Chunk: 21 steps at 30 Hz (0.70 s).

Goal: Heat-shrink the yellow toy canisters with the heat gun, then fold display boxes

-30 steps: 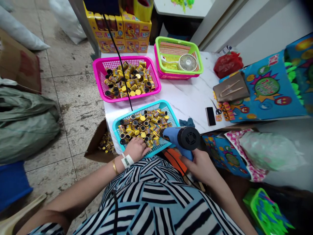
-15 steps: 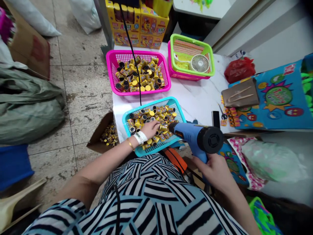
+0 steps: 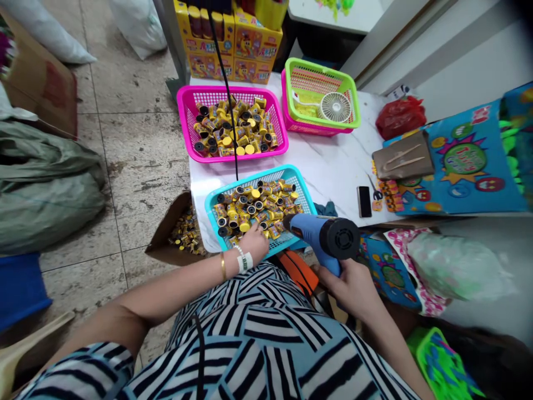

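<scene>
My right hand is wrapped round the handle of a blue and black heat gun. The gun's nozzle points left over a turquoise plastic basket. Small yellow printed canisters, some with black ends showing, fill that basket. My left hand, with a bracelet and a white-banded watch at the wrist, reaches over the basket's near edge. Its fingers are curled together at the nearest canisters, a little left of the nozzle; what they hold, if anything, is hidden.
Behind stands a pink basket of similar canisters, crossed by a black cable. Stacked baskets hold a small white fan. A phone and scissors lie right. A cardboard box of canisters sits lower left.
My left hand has drawn back from the middle of the turquoise basket towards its near edge. The heat gun has shifted slightly left and stays pointed over the canisters.
</scene>
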### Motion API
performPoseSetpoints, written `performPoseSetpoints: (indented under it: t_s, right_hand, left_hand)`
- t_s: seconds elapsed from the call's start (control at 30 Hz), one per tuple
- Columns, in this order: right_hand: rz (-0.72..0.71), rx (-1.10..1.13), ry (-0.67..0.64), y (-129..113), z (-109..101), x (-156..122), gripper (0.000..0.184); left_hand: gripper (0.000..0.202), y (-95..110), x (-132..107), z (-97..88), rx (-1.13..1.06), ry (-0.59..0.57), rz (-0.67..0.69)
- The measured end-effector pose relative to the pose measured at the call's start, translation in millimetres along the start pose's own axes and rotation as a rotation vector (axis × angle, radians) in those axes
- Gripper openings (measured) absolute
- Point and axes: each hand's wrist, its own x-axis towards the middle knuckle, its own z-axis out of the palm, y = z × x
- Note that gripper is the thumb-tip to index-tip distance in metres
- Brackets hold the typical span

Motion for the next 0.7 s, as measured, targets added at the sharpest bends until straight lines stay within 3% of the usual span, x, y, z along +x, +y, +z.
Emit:
performPoseSetpoints:
  t_s: [0.07, 0.23, 0.33, 0.4, 0.47, 0.57, 0.7]
  right_hand:
    - [0.009, 0.027, -0.019, 1, 0, -3, 0.028]
    - [0.044, 0.043, 0.053, 7, 2, -11, 0.031]
    - [0.091, 0.065, 0.052, 12, 4, -16, 0.032]
    - [0.133, 0.132, 0.027, 13, 6, -19, 0.032]
    - [0.161, 0.233, 0.006, 13, 9, -21, 0.033]
    - [0.155, 0.289, 0.012, 14, 12, -20, 0.034]
    - [0.074, 0.193, 0.042, 21, 11, -15, 0.031]
  left_hand:
    - [0.022, -9, 18, -7.2, 0.057, 0.006, -0.001]
    - [0.038, -32, 52, -43.6, 0.148, 0.092, -0.19]
    - [0.031, -28, 47, -42.8, 0.141, 0.073, 0.014]
    - [0.028, -20, 40, -28.9, 0.139, 0.052, 0.201]
    - [0.027, -16, 40, -14.3, 0.148, 0.059, 0.272]
    - [0.025, -25, 62, -12.2, 0.166, 0.13, 0.156]
    - [0.033, -50, 102, -49.5, 0.051, 0.188, -0.021]
